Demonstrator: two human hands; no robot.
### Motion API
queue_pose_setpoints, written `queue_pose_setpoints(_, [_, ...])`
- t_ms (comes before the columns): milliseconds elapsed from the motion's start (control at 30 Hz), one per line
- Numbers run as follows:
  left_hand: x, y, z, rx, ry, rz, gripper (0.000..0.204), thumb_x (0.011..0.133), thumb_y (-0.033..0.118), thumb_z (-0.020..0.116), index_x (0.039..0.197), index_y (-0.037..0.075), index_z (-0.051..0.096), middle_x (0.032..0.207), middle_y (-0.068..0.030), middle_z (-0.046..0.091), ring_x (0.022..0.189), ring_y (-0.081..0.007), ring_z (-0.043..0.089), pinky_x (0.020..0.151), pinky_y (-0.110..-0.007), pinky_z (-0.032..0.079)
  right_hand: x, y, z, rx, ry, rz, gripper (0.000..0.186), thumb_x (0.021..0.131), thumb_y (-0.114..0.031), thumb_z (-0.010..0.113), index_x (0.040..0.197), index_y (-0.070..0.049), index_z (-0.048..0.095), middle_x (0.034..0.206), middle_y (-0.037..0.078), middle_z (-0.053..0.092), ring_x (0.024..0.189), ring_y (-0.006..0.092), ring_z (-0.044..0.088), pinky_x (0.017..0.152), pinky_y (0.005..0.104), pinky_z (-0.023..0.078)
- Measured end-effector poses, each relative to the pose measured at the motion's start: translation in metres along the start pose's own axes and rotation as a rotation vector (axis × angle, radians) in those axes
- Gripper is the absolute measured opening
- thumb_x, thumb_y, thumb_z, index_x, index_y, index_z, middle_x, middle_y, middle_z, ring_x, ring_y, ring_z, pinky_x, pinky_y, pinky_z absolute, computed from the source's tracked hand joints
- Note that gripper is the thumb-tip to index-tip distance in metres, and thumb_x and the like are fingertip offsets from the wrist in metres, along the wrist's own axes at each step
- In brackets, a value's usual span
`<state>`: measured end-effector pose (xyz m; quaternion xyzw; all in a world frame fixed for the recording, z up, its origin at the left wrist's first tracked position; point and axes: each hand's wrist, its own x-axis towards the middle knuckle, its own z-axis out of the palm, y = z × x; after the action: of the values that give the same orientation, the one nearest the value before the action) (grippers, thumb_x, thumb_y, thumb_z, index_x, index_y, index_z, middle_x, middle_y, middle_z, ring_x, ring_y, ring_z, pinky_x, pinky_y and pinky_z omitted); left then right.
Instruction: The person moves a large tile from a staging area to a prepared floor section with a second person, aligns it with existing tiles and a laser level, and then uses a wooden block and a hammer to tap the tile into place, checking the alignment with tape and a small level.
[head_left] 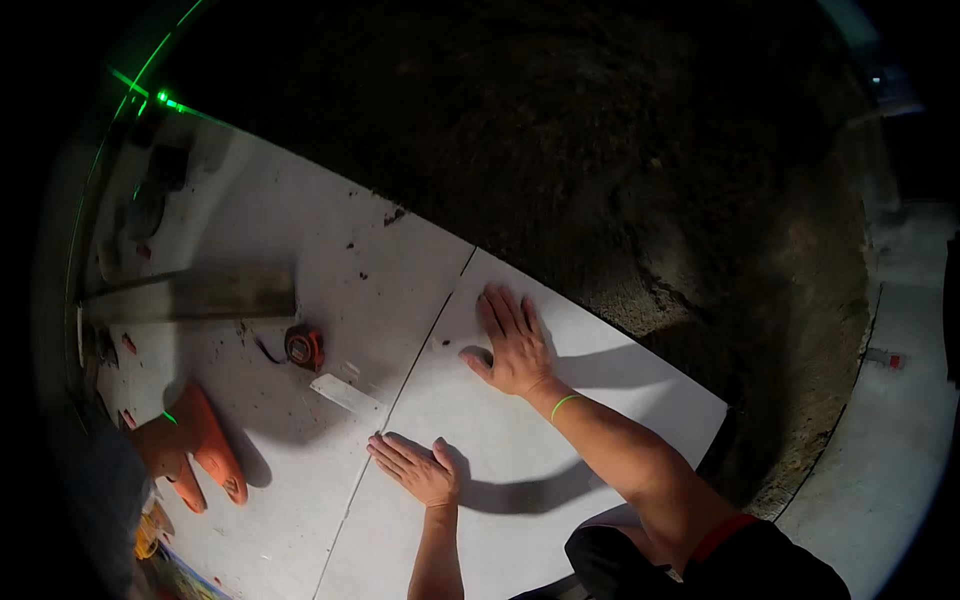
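Observation:
My right hand [510, 345] lies flat with fingers spread on a large white tile [590, 415], which borders a dark, rough bed of mortar or soil [640, 200]. A thin green band circles that wrist. My left hand [420, 472] also lies open, lower and further left, its fingertips at the seam with the neighbouring white tile [300, 480]. Just beyond those fingertips is a narrow white strip [343, 394]. An orange-and-black tape measure [303, 348] rests on the neighbouring tile, above the strip.
A person's foot in an orange sandal [210, 445] is at lower left. A metal straightedge [230, 295] and dark objects [168, 167] lie on the left tile. Green laser lines [163, 97] cross at upper left. Pale tiles [880, 450] with a small red piece [890, 360] line the right.

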<state>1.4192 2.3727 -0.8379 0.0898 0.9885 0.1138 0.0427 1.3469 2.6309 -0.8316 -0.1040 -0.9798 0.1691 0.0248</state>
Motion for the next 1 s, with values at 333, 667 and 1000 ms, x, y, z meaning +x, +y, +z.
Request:
queue_pose_setpoints(333, [0.002, 0.001, 0.010, 0.114, 0.051, 0.032, 0.080, 0.099, 0.048, 0.035, 0.153, -0.006, 0.012, 0.158, -0.0306, 0.013, 0.147, -0.0480, 0.011, 0.118, -0.057, 0.010, 0.008, 0.020, -0.008, 0.353, 0.052, 0.081, 0.072, 0.083, -0.043, 0.070, 0.141, -0.006, 0.046, 0.147, 0.013, 0.044, 0.139, 0.0299, 0.038, 0.117, 0.0483, 0.025])
queue_pose_setpoints(667, [0.007, 0.004, 0.010, 0.024, 0.033, 0.041, 0.080, 0.095, 0.045, 0.039, 0.151, -0.009, 0.017, 0.154, -0.0353, 0.018, 0.143, -0.0519, 0.017, 0.115, -0.062, 0.013, 0.089, 0.031, 0.002, 0.589, 0.235, 0.302, 0.055, 0.089, -0.026, 0.067, 0.137, -0.005, 0.050, 0.130, 0.015, 0.056, 0.120, 0.0344, 0.050, 0.105, 0.0430, 0.039])
queue_pose_setpoints(1000, [0.010, -0.006, 0.009, -0.084, 0.006, -0.097, 0.086, 0.084, 0.046, 0.056, 0.148, -0.005, 0.028, 0.152, -0.0349, 0.022, 0.140, -0.0542, 0.021, 0.112, -0.063, 0.020, 0.091, 0.027, 0.013, 0.231, 0.054, 0.173, 0.045, 0.097, -0.022, 0.054, 0.136, 0.001, 0.051, 0.140, 0.019, 0.051, 0.128, 0.0376, 0.044, 0.111, 0.0436, 0.033])
